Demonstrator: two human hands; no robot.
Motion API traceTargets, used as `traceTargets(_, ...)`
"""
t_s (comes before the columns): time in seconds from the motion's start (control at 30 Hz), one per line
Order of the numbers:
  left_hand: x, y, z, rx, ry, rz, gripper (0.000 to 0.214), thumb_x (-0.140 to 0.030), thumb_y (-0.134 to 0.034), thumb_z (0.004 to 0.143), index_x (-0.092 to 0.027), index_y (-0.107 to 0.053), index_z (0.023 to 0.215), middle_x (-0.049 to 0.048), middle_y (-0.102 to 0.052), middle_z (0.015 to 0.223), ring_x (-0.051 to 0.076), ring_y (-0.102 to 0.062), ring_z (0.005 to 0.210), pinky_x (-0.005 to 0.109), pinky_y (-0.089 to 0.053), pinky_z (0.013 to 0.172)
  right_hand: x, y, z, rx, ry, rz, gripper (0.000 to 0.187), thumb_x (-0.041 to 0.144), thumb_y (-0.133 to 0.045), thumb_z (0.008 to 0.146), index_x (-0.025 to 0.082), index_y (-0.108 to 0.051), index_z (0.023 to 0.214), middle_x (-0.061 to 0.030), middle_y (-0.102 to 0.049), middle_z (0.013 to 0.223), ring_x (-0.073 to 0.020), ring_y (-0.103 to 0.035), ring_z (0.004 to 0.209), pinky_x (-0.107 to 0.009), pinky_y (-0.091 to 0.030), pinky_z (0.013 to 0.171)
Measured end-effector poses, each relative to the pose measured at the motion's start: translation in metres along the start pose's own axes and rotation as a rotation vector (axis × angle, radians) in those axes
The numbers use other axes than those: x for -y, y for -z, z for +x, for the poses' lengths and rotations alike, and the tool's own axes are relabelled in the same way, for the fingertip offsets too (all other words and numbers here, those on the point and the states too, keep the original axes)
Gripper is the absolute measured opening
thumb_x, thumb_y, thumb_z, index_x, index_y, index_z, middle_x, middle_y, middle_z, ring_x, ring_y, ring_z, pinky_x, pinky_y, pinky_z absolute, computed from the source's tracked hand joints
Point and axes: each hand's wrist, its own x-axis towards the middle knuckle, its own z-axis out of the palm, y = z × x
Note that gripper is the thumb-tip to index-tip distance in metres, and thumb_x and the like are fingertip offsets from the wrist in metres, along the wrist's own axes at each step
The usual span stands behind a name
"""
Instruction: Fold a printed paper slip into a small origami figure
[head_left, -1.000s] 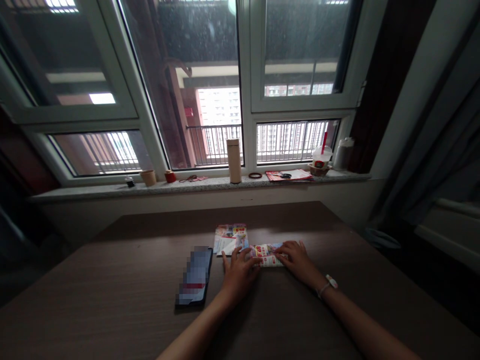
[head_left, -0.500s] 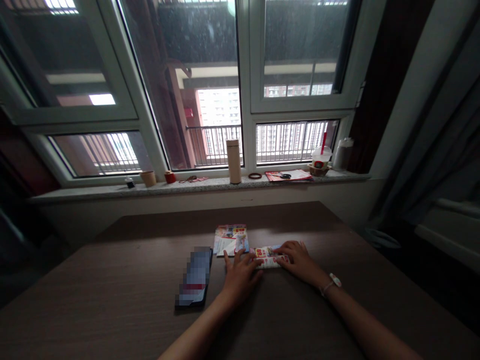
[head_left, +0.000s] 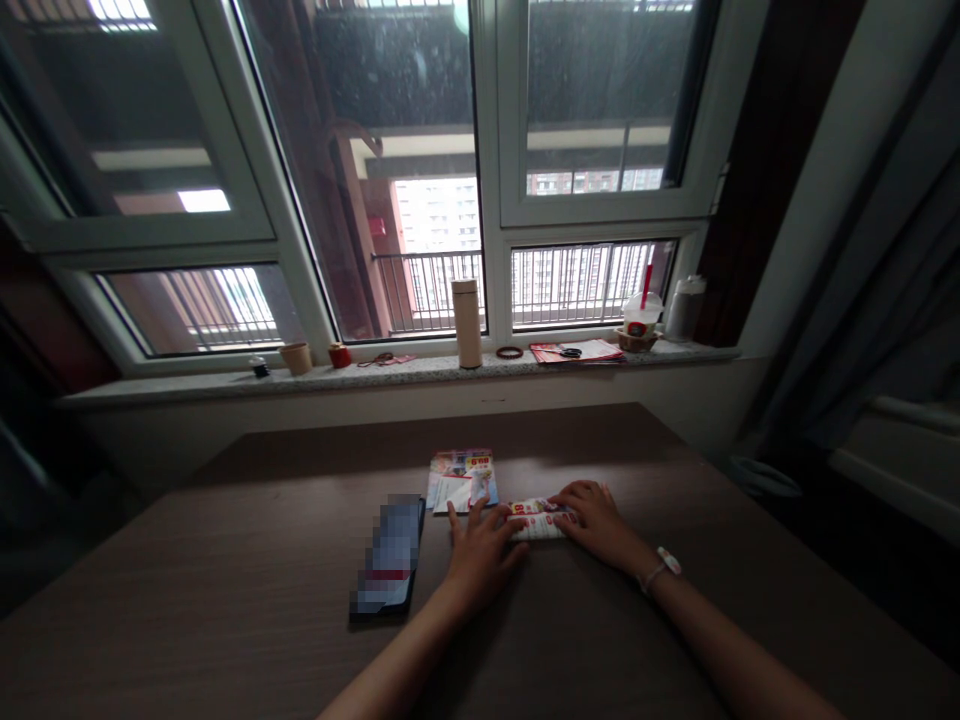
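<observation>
From my spread left hand (head_left: 480, 555), the folded flyer (head_left: 538, 519) lay at two o'clock, its long axis running nine to three. Both hands touched it; whether my right hand (head_left: 596, 517) pinched, I couldn't tell.

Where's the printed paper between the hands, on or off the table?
On: the printed paper lies against the table, left hand and right hand both touching it.

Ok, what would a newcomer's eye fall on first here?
Most likely the big window behind the table, with a beige bottle upright on its sill. Next, the brightly printed paper that the left hand and right hand touch, and the phone left of them.
</observation>
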Motion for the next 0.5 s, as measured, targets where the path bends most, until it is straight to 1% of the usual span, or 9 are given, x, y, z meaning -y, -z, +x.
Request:
traceTargets(0.13,-0.0005,0.0008,0.0007,0.008,0.006,0.006,0.034,-0.053,-0.048,0.09,-0.042,-0.056,0.122,-0.0035,-0.047,0.143,0.034,-0.024,0.138,0.074,0.01,0.103,0.0001,-0.0009,0.0007,-0.006,-0.001,-0.009,0.038,0.05,-0.049,0.086,0.031,-0.064,0.116,-0.0055,-0.06,0.116,-0.0276,-0.042,0.117,-0.055,-0.014,0.111)
traceTargets(0.33,-0.0029,0.0056,0.0007,0.003,0.014,-0.016,0.034,-0.052,-0.049,0.089,-0.042,-0.058,0.12,-0.0035,-0.053,0.137,0.035,-0.028,0.135,0.074,0.01,0.103,0.0011,-0.0009,0.0008,-0.005,0.014,-0.014,0.036,0.048,-0.049,0.087,0.032,-0.064,0.115,-0.0052,-0.061,0.114,-0.0278,-0.042,0.118,-0.056,-0.014,0.11)
traceTargets(0.43,-0.0045,0.007,0.0006,-0.003,0.026,-0.017,0.033,-0.052,-0.05,0.088,-0.042,-0.059,0.118,-0.0034,-0.055,0.134,0.035,-0.028,0.135,0.074,0.009,0.104,0.0014,-0.0022,0.0009,-0.015,0.018,-0.025,0.034,0.047,-0.049,0.087,0.032,-0.067,0.111,-0.005,-0.061,0.111,-0.0276,-0.043,0.117,-0.055,-0.017,0.109)
traceTargets(0.5,-0.0055,0.0073,0.0006,-0.001,0.029,-0.009,0.034,-0.053,-0.051,0.088,-0.042,-0.058,0.119,-0.0024,-0.054,0.135,0.036,-0.027,0.135,0.073,0.009,0.104,0.0016,-0.0031,0.0012,-0.019,0.017,-0.034,0.034,0.047,-0.05,0.087,0.031,-0.067,0.11,-0.0053,-0.061,0.112,-0.0273,-0.043,0.117,-0.054,-0.019,0.109)
